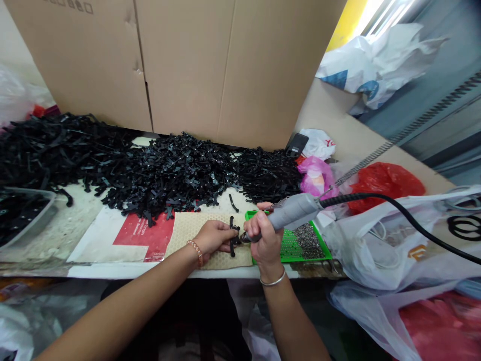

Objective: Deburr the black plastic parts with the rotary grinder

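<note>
My left hand [216,235] pinches a small black plastic part [233,246] over a beige textured mat [184,233]. In my right hand [267,240] is a grey electric screwdriver [295,210], its fingers wrapped round the body near the nose. The tool lies nearly level, with its tip [243,237] at the black part; whether the bit touches a screw is too small to tell. Just right of the right hand sits a green tray [322,244] holding many small metal screws [308,239]. A loose black strip [233,202] lies beyond the mat.
Heaps of black parts [176,170] run along the back, before a tall cardboard sheet [188,65]. A clear plastic bin [41,220] stands at left. A coiled spring [406,133] and black cable [413,225] reach the tool. Plastic bags [383,260] crowd the right side.
</note>
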The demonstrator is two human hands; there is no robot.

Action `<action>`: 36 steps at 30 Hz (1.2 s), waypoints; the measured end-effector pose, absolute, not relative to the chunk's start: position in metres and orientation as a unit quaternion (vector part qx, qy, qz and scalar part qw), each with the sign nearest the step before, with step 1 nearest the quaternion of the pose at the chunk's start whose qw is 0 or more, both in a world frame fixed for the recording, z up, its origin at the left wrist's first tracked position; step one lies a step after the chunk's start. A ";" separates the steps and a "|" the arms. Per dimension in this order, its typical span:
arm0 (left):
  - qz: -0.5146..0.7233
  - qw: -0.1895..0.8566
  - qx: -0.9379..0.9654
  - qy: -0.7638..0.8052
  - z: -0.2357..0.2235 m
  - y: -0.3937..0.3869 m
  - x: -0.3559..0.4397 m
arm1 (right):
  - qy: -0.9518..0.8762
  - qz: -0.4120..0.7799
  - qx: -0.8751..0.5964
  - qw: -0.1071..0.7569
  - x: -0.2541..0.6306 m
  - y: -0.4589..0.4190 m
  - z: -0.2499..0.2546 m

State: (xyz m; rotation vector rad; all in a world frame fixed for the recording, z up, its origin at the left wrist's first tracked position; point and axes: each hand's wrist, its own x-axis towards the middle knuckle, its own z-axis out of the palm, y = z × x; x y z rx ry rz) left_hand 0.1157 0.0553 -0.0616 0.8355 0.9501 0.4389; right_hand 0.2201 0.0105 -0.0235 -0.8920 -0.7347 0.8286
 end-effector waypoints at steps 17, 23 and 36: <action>0.202 0.783 0.386 0.444 -0.068 0.057 0.116 | -0.477 0.502 -0.330 0.641 0.226 0.019 -0.032; 0.198 0.802 0.362 0.432 -0.060 0.058 0.114 | -0.424 0.389 -0.375 0.727 0.239 0.000 -0.013; 0.178 0.801 0.377 0.430 -0.051 0.056 0.109 | -0.339 0.245 -0.497 0.760 0.292 -0.029 -0.041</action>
